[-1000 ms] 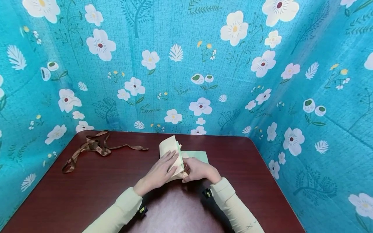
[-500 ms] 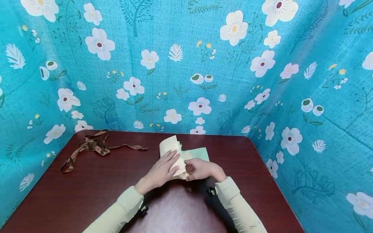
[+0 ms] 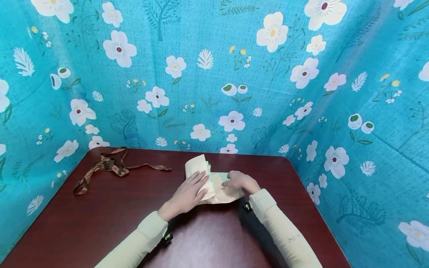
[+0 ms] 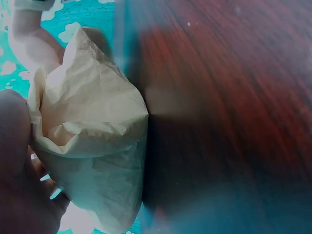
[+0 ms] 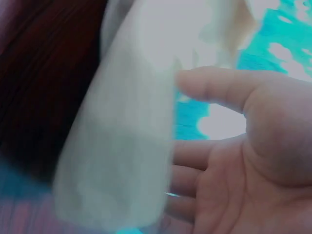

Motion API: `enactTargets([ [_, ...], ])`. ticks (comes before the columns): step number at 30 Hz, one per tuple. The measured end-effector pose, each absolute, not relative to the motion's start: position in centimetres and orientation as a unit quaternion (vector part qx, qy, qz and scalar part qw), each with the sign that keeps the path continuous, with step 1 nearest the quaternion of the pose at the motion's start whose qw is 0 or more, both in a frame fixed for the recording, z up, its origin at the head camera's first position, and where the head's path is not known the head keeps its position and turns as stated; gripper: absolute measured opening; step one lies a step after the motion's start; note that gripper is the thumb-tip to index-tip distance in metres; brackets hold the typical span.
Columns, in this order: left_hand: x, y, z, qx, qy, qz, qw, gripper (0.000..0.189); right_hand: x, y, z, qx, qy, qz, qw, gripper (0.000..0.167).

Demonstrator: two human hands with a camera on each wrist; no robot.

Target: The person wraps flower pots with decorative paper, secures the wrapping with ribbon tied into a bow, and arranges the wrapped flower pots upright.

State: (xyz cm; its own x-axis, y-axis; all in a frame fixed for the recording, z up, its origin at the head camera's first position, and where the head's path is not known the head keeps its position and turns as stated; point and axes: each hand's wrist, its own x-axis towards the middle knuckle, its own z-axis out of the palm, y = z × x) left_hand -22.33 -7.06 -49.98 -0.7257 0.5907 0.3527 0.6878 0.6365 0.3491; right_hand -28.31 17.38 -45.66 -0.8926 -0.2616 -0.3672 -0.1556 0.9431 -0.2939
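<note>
A sheet of wrapping paper (image 3: 228, 194), cream on one face and pale green on the other, lies folded near the table's far middle. Its left part is folded over, and whatever it may enclose is hidden. My left hand (image 3: 186, 195) rests on that folded part with fingers extended. At the right part, my right hand (image 3: 240, 181) reaches over the paper, one finger pointing left across it. In the right wrist view, the thumb tip is at the edge of the blurred paper (image 5: 122, 141), with the fingers partly behind it. The left wrist view shows the crumpled end of the paper (image 4: 92, 102).
A brown ribbon (image 3: 115, 170) lies loosely tangled at the far left of the dark red-brown table (image 3: 134, 208). Blue floral cloth (image 3: 187, 93) hangs along the back and sides.
My right hand has moved right and away from the fold. The near part of the paper now spreads farther right, covering more of the green. My left hand stays on the folded part.
</note>
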Motion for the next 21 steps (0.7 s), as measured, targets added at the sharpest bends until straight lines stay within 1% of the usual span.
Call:
enactTargets([
  [1, -22.4, -7.0, -49.9, -0.355, -0.899, -0.234, 0.101, 0.052, -28.8, 17.3, -46.0, -0.105, 0.962, -0.131, 0.216, 0.032],
  [2, -22.4, -7.0, -49.8, -0.356, -0.9, -0.233, 0.098, 0.052, -29.2, 17.3, -46.2, -0.105, 0.959, -0.132, 0.23, 0.031],
  [6, -22.5, -6.7, -49.7, -0.359, -0.9, -0.229, 0.091, 0.05, -30.6, 17.3, -47.2, -0.107, 0.946, -0.145, 0.268, 0.047],
  [8, -22.5, -6.6, -49.6, -0.361, -0.9, -0.226, 0.092, 0.05, -31.0, 17.4, -47.5, -0.1, 0.944, -0.151, 0.276, 0.05],
  [10, -22.5, -6.5, -49.6, -0.361, -0.901, -0.222, 0.093, 0.049, -31.3, 17.5, -47.8, -0.092, 0.943, -0.16, 0.277, 0.05],
  [12, -22.5, -6.5, -49.6, -0.359, -0.903, -0.219, 0.091, 0.05, -31.5, 17.5, -48.1, -0.088, 0.943, -0.165, 0.275, 0.048],
  [14, -22.5, -6.5, -49.5, -0.357, -0.904, -0.218, 0.086, 0.05, -31.5, 17.4, -48.4, -0.085, 0.947, -0.163, 0.264, 0.041],
  [17, -22.5, -6.4, -49.4, -0.356, -0.906, -0.214, 0.083, 0.05, -31.5, 17.4, -48.7, -0.072, 0.954, -0.167, 0.238, 0.032],
  [18, -22.6, -6.4, -49.4, -0.356, -0.906, -0.214, 0.085, 0.05, -31.5, 17.4, -48.7, -0.068, 0.956, -0.168, 0.229, 0.033],
  [21, -22.6, -6.4, -49.5, -0.353, -0.907, -0.214, 0.09, 0.05, -31.6, 17.3, -48.7, -0.059, 0.959, -0.176, 0.213, 0.042],
])
